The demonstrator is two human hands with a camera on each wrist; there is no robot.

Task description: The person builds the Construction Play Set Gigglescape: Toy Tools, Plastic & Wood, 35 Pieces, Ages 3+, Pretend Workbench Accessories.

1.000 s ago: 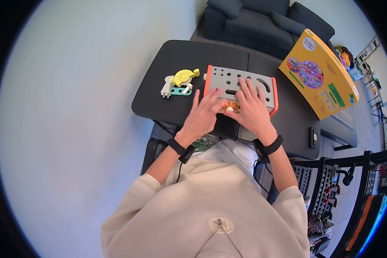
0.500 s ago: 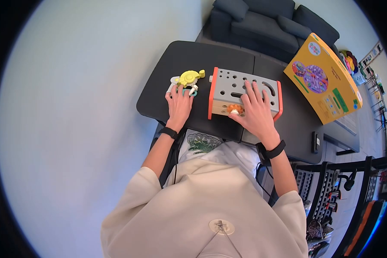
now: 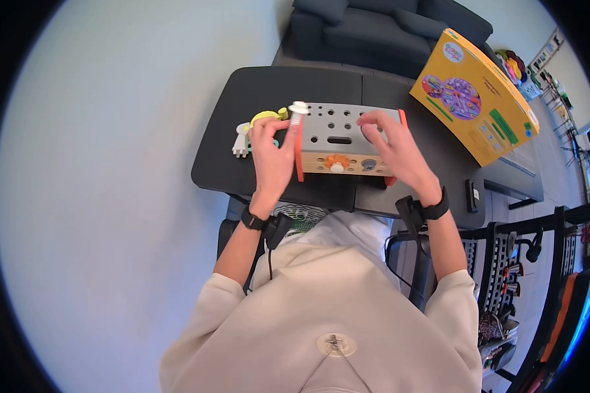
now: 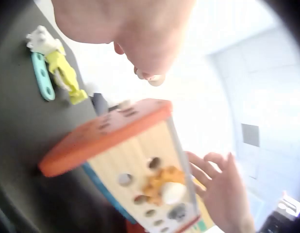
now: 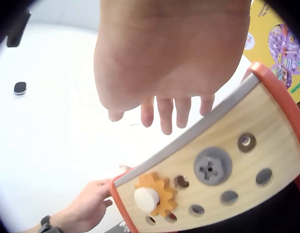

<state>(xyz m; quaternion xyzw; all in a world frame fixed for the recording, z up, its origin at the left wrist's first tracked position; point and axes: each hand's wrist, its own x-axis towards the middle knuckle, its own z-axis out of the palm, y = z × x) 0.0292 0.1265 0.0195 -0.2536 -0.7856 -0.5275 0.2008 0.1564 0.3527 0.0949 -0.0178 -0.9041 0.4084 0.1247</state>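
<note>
A white bolt (image 3: 297,118) with a wide head stands upright, pinched by my left hand (image 3: 272,160) at the box's left edge. The box (image 3: 339,124) has a grey top with holes, red ends and a wooden front. On that front sit an orange gear (image 3: 334,161) with a white bolt head and a grey screw head (image 5: 213,166). My right hand (image 3: 403,157) is over the box's right part, fingers loosely bent and holding nothing; contact with the top is unclear. Left of the box lie yellow (image 4: 63,74), white (image 4: 43,41) and teal (image 4: 41,76) pieces.
A large yellow carton (image 3: 475,95) stands at the right of the dark table (image 3: 210,157). Near the table's right edge lies a small black device (image 3: 472,195). A dark sofa (image 3: 380,39) is behind the table.
My left hand went from the box to the loose pieces, then came back beside the box with the white bolt. My right hand has lifted and shifted, uncovering the grey screw head.
</note>
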